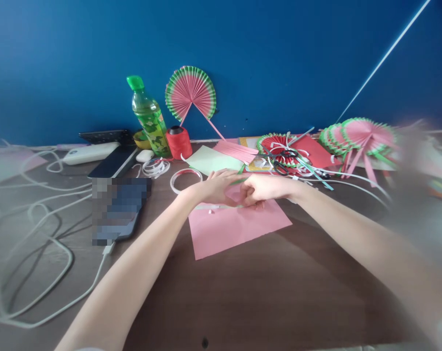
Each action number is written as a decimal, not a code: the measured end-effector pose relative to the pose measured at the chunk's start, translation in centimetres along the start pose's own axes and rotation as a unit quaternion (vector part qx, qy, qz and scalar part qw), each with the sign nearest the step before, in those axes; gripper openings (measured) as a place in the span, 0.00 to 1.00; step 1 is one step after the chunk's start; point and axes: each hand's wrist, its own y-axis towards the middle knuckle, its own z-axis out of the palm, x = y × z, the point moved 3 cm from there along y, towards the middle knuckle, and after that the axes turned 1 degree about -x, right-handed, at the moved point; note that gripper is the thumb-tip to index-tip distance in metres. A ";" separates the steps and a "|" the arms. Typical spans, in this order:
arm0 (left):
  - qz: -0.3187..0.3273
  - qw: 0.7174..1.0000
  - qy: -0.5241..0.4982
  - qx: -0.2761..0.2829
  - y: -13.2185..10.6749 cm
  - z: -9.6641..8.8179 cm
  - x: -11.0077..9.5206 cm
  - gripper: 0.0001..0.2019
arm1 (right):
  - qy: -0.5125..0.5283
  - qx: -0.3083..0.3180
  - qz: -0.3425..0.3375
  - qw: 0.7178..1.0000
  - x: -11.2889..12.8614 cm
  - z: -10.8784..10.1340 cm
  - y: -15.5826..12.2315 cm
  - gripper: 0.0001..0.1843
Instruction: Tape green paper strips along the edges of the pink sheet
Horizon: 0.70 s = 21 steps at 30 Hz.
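A sheet of pink paper [239, 229] lies on the dark table, with a strip of green and white along its far edge. My left hand [221, 187] rests over that far edge, its fingers stretched out to the right. Close beside it, my right hand [262, 189] has its fingers curled in a pinch at the same edge; what sits between them is hidden. A small white scrap [211, 211] lies on the pink sheet near my left wrist. Behind my hands is a pale green sheet [209, 160], and a roll of tape [177, 181] lies to their left.
Scissors [281, 163] and paper strips lie behind my right hand. Pleated pink-and-green fans [367, 134] sit at the right; another fan [191, 92] leans on the blue wall. A bottle [149, 119], red thread spool [179, 144], phone [124, 209] and white cable [69, 258] are leftward.
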 end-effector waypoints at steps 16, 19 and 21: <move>-0.001 1.000 -0.009 -0.016 -0.3 -0.2 -0.3 0.40 | -0.012 -0.008 0.005 1.000 0.1 0.1 0.1 0.03; 0.002 1.000 -0.007 -0.017 -0.2 -0.1 -0.2 0.40 | -0.018 -0.009 0.004 1.000 0.2 0.2 0.1 0.03; 0.005 1.000 -0.008 -0.019 -0.2 -0.1 -0.2 0.40 | -0.030 -0.013 0.009 0.999 0.4 0.3 0.0 0.03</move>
